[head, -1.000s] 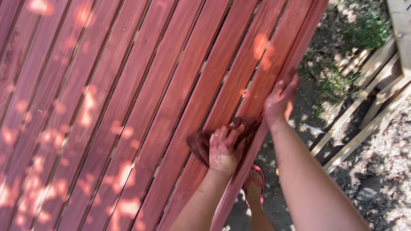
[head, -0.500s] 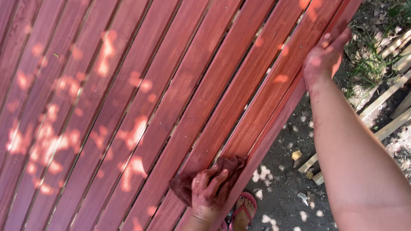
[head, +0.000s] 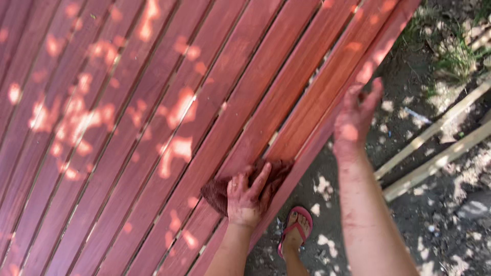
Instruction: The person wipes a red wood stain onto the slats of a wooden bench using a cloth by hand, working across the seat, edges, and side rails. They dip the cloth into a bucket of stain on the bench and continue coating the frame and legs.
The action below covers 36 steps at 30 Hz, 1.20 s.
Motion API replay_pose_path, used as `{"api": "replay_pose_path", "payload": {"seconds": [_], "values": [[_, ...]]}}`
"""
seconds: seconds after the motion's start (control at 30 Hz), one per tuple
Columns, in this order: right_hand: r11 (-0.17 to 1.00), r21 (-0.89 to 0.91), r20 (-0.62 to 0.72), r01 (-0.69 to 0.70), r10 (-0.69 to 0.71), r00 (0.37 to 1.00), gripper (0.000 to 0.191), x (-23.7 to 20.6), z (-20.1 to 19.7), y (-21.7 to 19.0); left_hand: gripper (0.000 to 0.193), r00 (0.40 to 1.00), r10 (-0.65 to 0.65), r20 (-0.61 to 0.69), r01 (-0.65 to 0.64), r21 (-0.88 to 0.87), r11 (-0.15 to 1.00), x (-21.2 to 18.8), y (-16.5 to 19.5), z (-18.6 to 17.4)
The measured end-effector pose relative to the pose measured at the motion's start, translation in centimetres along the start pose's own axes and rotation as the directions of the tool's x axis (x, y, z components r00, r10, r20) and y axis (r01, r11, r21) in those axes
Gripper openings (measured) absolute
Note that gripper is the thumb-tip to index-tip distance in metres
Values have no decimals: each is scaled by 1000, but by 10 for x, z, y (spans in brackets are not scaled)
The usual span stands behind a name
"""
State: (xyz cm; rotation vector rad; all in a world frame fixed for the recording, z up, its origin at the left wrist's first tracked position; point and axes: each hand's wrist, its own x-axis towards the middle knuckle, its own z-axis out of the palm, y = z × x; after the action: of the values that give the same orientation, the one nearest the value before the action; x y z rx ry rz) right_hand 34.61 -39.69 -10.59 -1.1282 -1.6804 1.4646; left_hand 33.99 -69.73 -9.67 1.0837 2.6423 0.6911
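**Rag work on the red slats, quick update**

Slid further down the slats vs half a sec ago: left hand [head: 247, 197], pressed flat w/ fingers spread on the dark stained rag [head: 266, 176], not gripping it, just pinning it near the outer edge of the red slatted panel [head: 169, 102]. Right hand [head: 355, 120] open, fingers loosely curled over that outer edge, bracing, holding nothing else. Looks like wiping carrying on along the last board. Pink flip-flop foot [head: 295, 225] on dirt below.
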Motion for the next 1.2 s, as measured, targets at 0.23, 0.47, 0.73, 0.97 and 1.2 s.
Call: {"api": "replay_pose_path", "payload": {"seconds": [0.23,0.47,0.73,0.97,1.2], "values": [[999,-46,-69,3,-6,998,63,-58,36,8,57,999,21,-36,-24,-72,997,1,7,-6],[969,-246,-89,-30,8,996,62,-56,25,33,60,993,118,-13,-119,-6,993,15,10,-10],[907,-408,-69,105,-145,987,63,-57,23,23,52,993,110,49,-105,-92,990,87,35,8],[881,-472,-59,30,-66,996,68,-61,23,8,48,988,133,82,-126,-85,988,182,65,22],[863,-494,-42,107,-146,988,64,-53,21,12,55,995,72,64,-63,-129,990,198,73,36]]}}
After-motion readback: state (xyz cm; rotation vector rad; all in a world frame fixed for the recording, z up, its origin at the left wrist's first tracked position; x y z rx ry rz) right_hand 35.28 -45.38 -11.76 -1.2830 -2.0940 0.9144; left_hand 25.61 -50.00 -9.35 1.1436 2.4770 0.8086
